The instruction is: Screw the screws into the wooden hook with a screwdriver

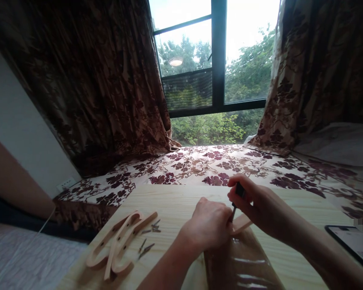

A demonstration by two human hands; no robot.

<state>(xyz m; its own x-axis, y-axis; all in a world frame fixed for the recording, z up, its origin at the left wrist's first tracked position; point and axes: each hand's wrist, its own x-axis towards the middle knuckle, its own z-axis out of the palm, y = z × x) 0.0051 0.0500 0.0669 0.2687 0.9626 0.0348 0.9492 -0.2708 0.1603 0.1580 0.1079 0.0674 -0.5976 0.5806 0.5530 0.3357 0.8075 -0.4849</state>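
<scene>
on my feed the right hand (pixel 255 201) is wrapped around the screwdriver (pixel 240 191), its shaft angled down beside the left hand (pixel 210 221). i see that hand curled by the wooden strip (pixel 242 224), over the shiny brown block (pixel 238 266); i can't tell what it pinches. screws (pixel 155 228) lie left, near wooden hooks (pixel 121 241).

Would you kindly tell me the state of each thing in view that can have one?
Screwdriver: held, tilted, shaft pointing down
Right hand: closed on the screwdriver
Left hand: curled beside the shaft; its grip is hidden
Wooden piece: partly covered by the left hand
Curved wooden pieces: lying bunched together
Screws: loose, scattered
Phone: screen lit
Curtains: parted
</scene>
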